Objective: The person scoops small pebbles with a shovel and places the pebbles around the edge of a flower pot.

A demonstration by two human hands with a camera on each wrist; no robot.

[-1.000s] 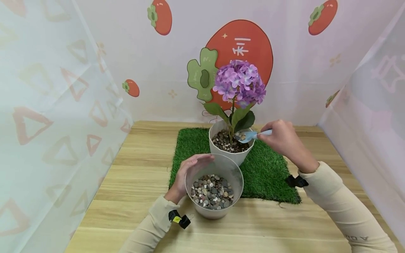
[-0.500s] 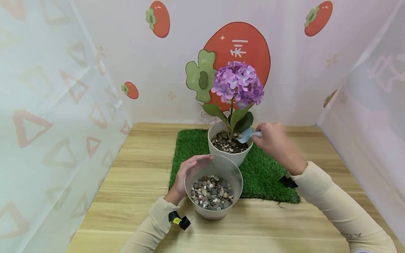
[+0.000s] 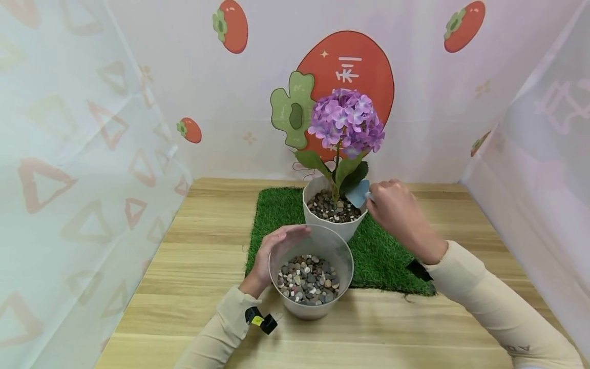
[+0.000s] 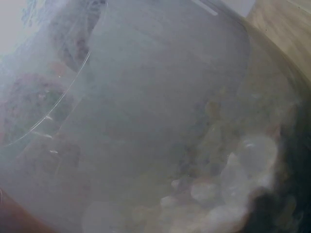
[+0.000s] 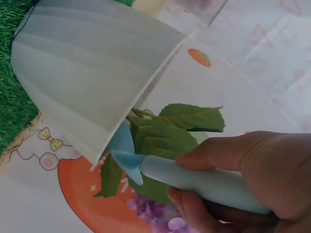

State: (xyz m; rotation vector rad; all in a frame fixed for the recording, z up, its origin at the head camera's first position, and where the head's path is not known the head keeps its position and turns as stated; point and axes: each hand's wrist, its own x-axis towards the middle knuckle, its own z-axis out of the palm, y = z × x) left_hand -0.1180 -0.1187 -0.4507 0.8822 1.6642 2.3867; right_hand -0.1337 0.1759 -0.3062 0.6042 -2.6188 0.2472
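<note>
My right hand (image 3: 396, 212) grips the handle of a small light-blue garden trowel (image 5: 194, 177). Its blade (image 3: 357, 195) is tipped over at the right rim of a white flowerpot (image 3: 329, 225). In the pot stands a purple hydrangea (image 3: 345, 120) with green leaves, over pebbles and dark soil. Nearer me is a clear plastic bucket (image 3: 308, 311) partly filled with mixed pebbles (image 3: 309, 279). My left hand (image 3: 272, 253) rests against its left and far side, fingers fairly straight along the wall. In the left wrist view the bucket wall (image 4: 160, 97) fills most of the picture, blurred.
The flowerpot stands on a green artificial-grass mat (image 3: 387, 261) laid on a wooden table (image 3: 198, 287). Printed cloth walls (image 3: 249, 154) enclose the table at the back and both sides. A black wrist camera (image 3: 261, 320) sits at my left cuff.
My right hand has moved left and turned over, tilting the trowel. The pebbles seen on its blade earlier are no longer visible there. My left hand and the bucket stay put.
</note>
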